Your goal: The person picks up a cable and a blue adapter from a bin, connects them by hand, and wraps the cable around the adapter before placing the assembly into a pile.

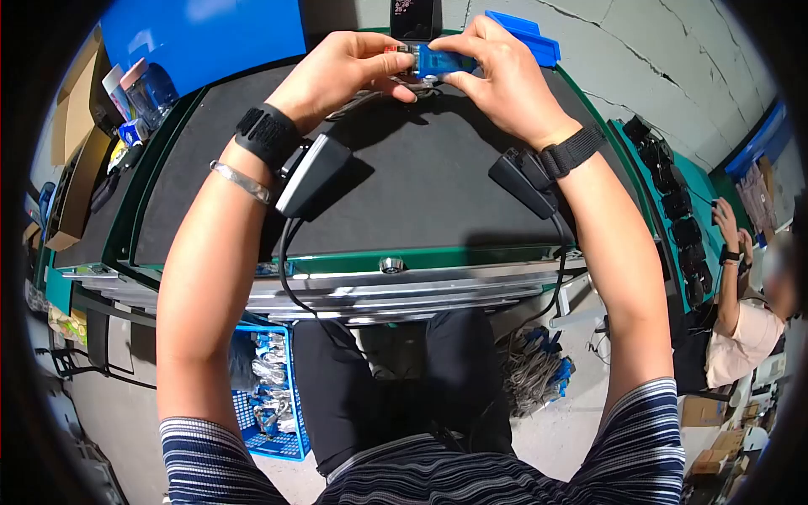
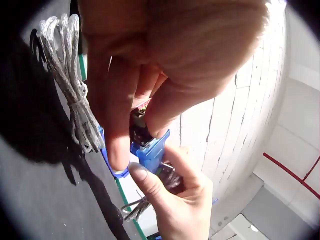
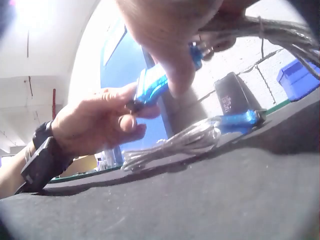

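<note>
My right hand (image 1: 509,80) pinches a translucent blue cable connector (image 1: 438,61) above the back of the dark mat. Its grey cable bundle (image 3: 272,34) trails off past this hand in the right wrist view. Between the thumb and fingers of my left hand (image 1: 345,71) is a small dark part (image 2: 140,131) with a bit of red, right at the connector's end; the fingers hide much of it. Under the hands, a second coiled cable (image 3: 175,144) lies on the mat (image 3: 165,205), with its own blue connector (image 3: 239,119).
A phone-like dark screen (image 1: 416,18) stands at the back edge, beside a blue bin (image 1: 526,38). At left are a blue panel (image 1: 202,38) and bottles (image 1: 150,93). A blue basket (image 1: 295,421) of cables and a cable pile (image 1: 534,374) are on the floor. Another person (image 1: 745,337) is at right.
</note>
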The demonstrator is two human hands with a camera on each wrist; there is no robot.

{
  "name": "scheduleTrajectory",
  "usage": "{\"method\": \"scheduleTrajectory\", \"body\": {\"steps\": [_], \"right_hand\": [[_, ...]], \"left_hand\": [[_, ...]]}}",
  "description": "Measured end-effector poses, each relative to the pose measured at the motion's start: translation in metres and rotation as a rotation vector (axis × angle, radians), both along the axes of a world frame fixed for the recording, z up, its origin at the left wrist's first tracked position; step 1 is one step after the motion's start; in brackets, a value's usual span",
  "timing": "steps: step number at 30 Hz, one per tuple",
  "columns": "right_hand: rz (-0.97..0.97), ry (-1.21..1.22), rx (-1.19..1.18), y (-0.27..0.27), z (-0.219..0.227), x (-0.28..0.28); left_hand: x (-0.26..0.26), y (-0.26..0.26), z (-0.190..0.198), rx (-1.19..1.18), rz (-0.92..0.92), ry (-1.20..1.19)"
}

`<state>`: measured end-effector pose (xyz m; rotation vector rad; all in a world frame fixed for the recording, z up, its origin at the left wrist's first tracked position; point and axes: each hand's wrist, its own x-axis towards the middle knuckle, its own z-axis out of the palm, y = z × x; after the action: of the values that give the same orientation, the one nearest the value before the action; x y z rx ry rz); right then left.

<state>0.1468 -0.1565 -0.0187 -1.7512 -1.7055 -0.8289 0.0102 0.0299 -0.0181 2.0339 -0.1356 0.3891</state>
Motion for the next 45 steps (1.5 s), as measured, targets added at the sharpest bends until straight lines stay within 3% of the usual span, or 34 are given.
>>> {"method": "scheduleTrajectory", "body": {"steps": [5,7,8,9,11,13,15,19,21,24,27,33,35,37,39,42,45], "right_hand": [[0.087,0.041,0.336,0.002,0.007,0.007],[-0.077,0.229,0.401,-0.006,0.02,-0.006],[-0.011,0.177,0.582,-0.001,0.014,0.014],[-0.018,0.409,0.518,-0.009,0.027,0.003],[0.329,0.856,0.621,-0.009,0.027,0.017],[0.356,0.911,0.687,-0.009,0.023,0.048],[0.593,1.3,0.687,-0.013,0.015,0.072],[0.484,1.562,0.591,-0.008,-0.002,0.081],[0.466,1.548,0.578,-0.004,-0.007,0.085],[0.065,1.525,0.412,-0.011,-0.012,0.087],[-0.197,1.536,0.291,-0.011,-0.018,0.091],[-0.163,1.484,0.365,0.001,-0.029,0.107],[-0.32,1.151,0.601,0.005,-0.027,0.098],[0.021,1.096,0.326,-0.009,0.002,0.051],[0.379,1.177,-0.11,-0.008,0.01,0.04],[0.67,1.13,-0.116,0.002,0.009,-0.003],[0.653,1.13,0.048,0.004,0.009,-0.008]], "left_hand": [[-0.005,0.002,0.008,-0.157,0.084,-0.122],[-0.005,0.013,0.006,-0.009,0.219,-0.103],[0.002,0.026,-0.003,0.2,0.279,-0.105],[0.005,0.028,-0.007,0.407,0.334,-0.105],[0.006,0.033,-0.017,0.633,0.324,0.084],[0.0,0.016,-0.005,0.74,0.273,0.315],[0.002,0.024,-0.011,0.72,0.261,0.253],[0.005,0.025,-0.012,0.677,0.269,0.217],[0.004,0.023,-0.013,0.675,0.305,0.173],[0.005,0.022,-0.012,0.643,0.328,0.092],[0.005,0.021,-0.009,0.554,0.392,-0.068],[0.004,0.005,0.002,0.409,0.408,-0.306],[0.001,-0.002,0.004,0.421,0.426,-0.342],[0.001,-0.004,0.006,0.403,0.427,-0.37],[0.0,-0.009,0.008,0.407,0.427,-0.387],[0.003,-0.011,0.005,0.37,0.329,-0.331],[0.0,-0.021,0.009,0.391,0.228,-0.034]]}}
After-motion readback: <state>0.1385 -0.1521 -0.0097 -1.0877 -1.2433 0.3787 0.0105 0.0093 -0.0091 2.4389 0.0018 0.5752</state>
